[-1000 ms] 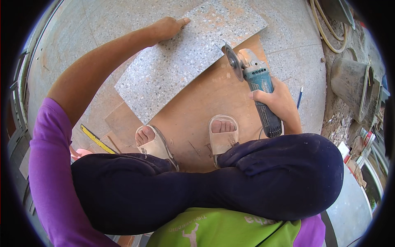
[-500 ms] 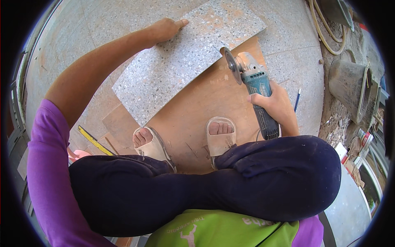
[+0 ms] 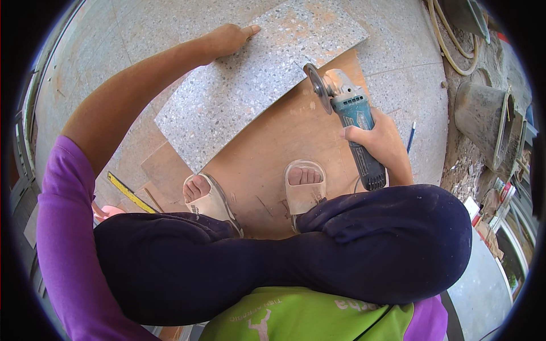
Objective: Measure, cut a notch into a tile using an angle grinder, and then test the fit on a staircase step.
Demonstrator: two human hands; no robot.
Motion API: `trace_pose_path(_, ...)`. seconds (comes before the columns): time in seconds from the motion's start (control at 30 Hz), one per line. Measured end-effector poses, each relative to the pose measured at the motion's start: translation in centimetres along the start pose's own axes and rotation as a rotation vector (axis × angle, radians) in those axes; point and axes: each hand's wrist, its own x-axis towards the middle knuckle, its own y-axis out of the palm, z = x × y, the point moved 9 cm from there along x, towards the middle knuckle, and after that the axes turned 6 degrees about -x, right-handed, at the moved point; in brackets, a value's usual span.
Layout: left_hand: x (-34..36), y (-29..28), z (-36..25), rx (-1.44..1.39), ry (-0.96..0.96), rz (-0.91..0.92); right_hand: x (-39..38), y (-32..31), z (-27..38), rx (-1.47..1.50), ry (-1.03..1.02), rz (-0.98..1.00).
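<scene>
A grey speckled terrazzo tile (image 3: pixel 227 108) lies tilted across a brown board (image 3: pixel 267 153) on the floor. At its far left edge rests my left hand (image 3: pixel 230 40), thumb stretched over the top face and the other fingers mostly hidden. My right hand (image 3: pixel 378 139) is wrapped round the body of a teal and black angle grinder (image 3: pixel 355 111). The grinder's cutting disc (image 3: pixel 317 88) stands at the tile's near right edge, beside a short dark line on the tile; whether it touches, I cannot tell.
My sandalled feet (image 3: pixel 305 184) stand on the board, close to the tile. A blue pencil (image 3: pixel 411 136) lies right of the grinder. A yellow measuring strip (image 3: pixel 129 192) is at the left. Dusty buckets (image 3: pixel 480 122) and a hose (image 3: pixel 455 59) sit at the right.
The grinder and its disc have shifted very slightly left and away from me. My left hand and the tile have stayed in place.
</scene>
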Motion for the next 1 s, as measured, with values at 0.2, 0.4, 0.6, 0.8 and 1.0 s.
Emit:
trace_pose_path(0.2, 0.03, 0.33, 0.05, -0.058, 0.009, 0.036, -0.18, -0.35, 0.54, -0.012, 0.004, 0.001)
trace_pose_path(0.4, 0.13, 0.05, 0.4, 0.022, -0.03, -0.05, -0.13, -0.3, 0.5, -0.059, 0.024, 0.012)
trace_pose_path(0.6, -0.19, 0.14, 0.1, 0.009, -0.028, -0.021, -0.11, -0.37, 0.6, -0.064, 0.007, -0.002)
trace_pose_path(0.8, -0.23, 0.1, 0.09, -0.009, -0.015, -0.013, -0.25, -0.44, 1.02, -0.079, 0.009, 0.002)
trace_pose_path(1.0, -0.38, 0.07, -0.04, 0.002, -0.039, -0.012, 0.0, -0.13, 0.43, -0.101, -0.005, 0.004)
